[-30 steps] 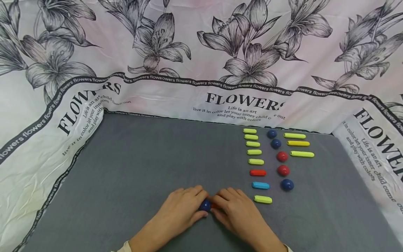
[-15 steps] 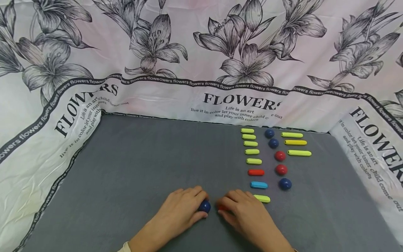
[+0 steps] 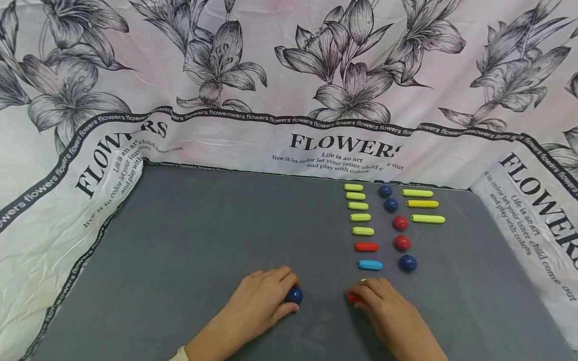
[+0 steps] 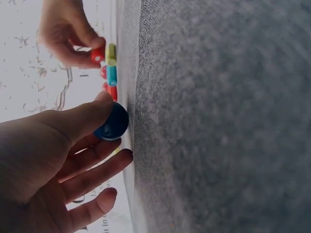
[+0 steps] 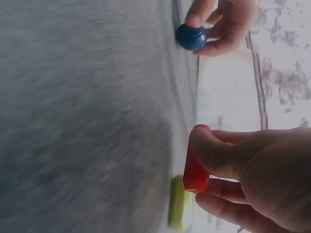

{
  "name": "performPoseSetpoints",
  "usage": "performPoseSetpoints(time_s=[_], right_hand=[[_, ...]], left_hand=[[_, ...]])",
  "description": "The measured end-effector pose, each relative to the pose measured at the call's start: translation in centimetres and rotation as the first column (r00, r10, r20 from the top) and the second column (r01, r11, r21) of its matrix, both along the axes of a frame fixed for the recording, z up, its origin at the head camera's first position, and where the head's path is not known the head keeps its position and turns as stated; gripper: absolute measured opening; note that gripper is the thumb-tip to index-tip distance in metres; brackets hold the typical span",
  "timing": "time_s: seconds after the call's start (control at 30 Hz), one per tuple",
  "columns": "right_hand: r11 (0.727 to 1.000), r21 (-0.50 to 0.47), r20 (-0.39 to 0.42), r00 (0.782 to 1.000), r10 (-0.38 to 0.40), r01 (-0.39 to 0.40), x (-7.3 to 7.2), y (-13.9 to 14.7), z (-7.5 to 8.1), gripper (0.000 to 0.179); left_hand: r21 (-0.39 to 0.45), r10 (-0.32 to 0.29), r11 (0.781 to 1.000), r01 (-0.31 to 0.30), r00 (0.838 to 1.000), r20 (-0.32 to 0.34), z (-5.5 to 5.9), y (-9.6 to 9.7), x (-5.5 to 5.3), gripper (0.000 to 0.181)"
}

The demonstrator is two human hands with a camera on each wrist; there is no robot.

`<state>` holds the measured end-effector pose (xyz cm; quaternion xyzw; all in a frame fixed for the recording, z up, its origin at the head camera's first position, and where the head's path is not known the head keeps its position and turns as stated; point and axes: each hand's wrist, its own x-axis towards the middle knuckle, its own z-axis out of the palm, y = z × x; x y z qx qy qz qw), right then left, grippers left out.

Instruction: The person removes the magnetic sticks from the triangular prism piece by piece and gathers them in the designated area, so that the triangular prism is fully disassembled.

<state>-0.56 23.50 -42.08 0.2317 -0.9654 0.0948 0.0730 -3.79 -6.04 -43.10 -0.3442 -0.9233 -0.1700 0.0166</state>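
Note:
My left hand pinches a glossy blue ball between thumb and fingers, low over the grey table; the left wrist view shows the ball at the thumb tip, other fingers spread. Off to the right, my right hand grips a short red stick, mostly covered by the fingers in the head view. From the right wrist the red stick shows at full length between thumb and fingers. A short yellow-green stick lies just beyond it, almost wholly hidden behind the right hand in the head view.
A column of short sticks, yellow-green with one red stick and one light-blue stick, lies on the table. Beside it runs a column of blue and red balls. Longer yellowish sticks lie farther right. Flower-printed cloth borders the table.
The right hand, with the red stick, has drawn away from the blue ball and moved right to the column's near end. The left hand stays in place with the ball.

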Motion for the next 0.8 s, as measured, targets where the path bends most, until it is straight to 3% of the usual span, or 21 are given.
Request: performPoseSetpoints(time_s=[0.33, 0.8], right_hand=[[0.988, 0.117, 0.163, 0.980, -0.118, 0.100, 0.9, 1.4, -0.4, 0.039], [0.982, 0.123, 0.184, 0.970, -0.162, 0.141, 1.0, 2.5, -0.3, 0.038]], left_hand=[[0.007, -0.007, 1.000, 0.007, 1.000, 0.008, 0.0, 0.7, -0.2, 0.034], [0.011, -0.027, 1.000, 0.027, 1.000, -0.015, -0.2, 1.5, -0.7, 0.034]])
